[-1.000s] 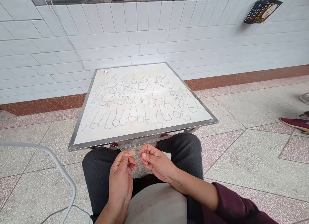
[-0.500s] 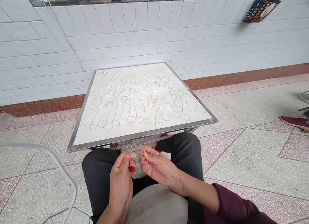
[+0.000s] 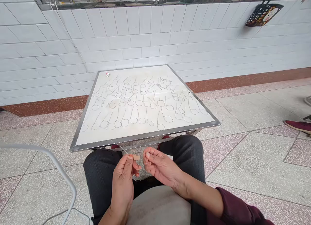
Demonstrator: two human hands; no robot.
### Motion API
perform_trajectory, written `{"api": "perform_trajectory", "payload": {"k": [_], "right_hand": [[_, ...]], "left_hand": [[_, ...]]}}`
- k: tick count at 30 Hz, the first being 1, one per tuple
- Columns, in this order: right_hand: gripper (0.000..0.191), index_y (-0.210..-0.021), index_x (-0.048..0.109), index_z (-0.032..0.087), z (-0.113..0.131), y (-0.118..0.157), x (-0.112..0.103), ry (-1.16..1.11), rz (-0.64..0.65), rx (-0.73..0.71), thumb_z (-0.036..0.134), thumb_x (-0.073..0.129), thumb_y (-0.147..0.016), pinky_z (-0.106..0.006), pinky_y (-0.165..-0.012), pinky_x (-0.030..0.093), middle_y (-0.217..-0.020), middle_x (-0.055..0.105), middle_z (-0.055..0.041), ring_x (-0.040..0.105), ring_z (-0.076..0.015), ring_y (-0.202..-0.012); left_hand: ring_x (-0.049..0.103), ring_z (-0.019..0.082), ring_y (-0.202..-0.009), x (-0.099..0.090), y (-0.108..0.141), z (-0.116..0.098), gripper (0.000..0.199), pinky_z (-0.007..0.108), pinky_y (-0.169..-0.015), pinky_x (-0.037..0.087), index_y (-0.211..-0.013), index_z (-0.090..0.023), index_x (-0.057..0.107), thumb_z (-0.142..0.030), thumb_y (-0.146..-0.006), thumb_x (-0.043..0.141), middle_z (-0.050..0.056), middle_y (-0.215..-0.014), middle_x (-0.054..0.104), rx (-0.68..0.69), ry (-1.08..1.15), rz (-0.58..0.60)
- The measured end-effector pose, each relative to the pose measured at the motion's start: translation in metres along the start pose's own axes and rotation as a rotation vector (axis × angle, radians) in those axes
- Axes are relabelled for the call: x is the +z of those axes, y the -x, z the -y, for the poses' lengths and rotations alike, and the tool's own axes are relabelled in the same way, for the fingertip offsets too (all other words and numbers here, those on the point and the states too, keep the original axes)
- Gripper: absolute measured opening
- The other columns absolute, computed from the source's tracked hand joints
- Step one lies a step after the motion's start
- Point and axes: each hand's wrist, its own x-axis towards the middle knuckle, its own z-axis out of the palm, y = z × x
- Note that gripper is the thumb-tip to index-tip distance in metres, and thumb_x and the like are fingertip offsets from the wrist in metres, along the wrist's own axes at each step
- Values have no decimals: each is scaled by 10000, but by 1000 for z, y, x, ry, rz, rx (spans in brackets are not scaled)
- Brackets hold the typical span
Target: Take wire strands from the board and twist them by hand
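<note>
Left hand (image 3: 123,179) pinched a tan block (image 3: 136,157) and thin wire (image 3: 119,146), just before the table's (image 3: 116,142) near edge. Right hand (image 3: 161,166), also before the table: fingers narrow, apparently on the wire too. Looped wires (image 3: 124,123) lay across the table. Step judged: working wire at block; next move seemed to need a firm left pinch, right guiding

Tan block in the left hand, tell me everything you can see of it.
The block is small, tan and straight-edged; it looks like wood or card, too small to tell which. It is pinched in the left hand, one end sticking out toward the right hand, which is apart from it. A thin wire runs from the same grip; whether it joins the block is hidden.
</note>
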Motion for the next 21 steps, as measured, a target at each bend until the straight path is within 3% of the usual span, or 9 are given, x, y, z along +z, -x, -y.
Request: {"api": "perform_trajectory", "payload": {"k": [4,8,12,17,21], "right_hand": [[304,-859,618,189,0,-5,-11,342,45,-147,450,759,-791,-203,-555,390,-701,573,39,484,-72,-581],[316,-931,639,207,0,-12,-21,620,40,-294,492,708,-812,-201,-459,386,-712,569,39,513,-80,-536],[347,-927,630,201,-3,-18,-21,602,9,-316,525,682,-813,-201,-399,399,-696,565,42,543,-85,-473],[345,-924,637,191,0,-19,-17,476,-64,-370,495,722,-783,-200,-428,420,-678,576,46,550,-82,-480],[312,-926,646,197,6,-21,-18,395,-119,-430,462,731,-787,-191,-436,400,-686,579,46,544,-77,-496]], "left_hand": [[509,149,-608,-4,-4,-5,396,240,-583,447,-676,-181,622,-535,-853,630,2,-651,569,-16,-141,66],[550,173,-621,-7,-8,-8,417,271,-601,474,-684,-188,645,-577,-831,624,18,-690,606,-27,-250,115],[580,184,-634,-7,-14,-8,429,300,-639,489,-782,-197,711,-606,-843,596,31,-758,638,6,-313,130],[640,241,-818,-3,-17,-14,529,353,-769,520,-1181,-220,699,-621,-862,569,77,-929,697,34,-288,181],[645,268,-947,-6,-21,-12,586,365,-827,520,-1228,-193,674,-639,-879,527,110,-1028,704,11,-264,162]]}}
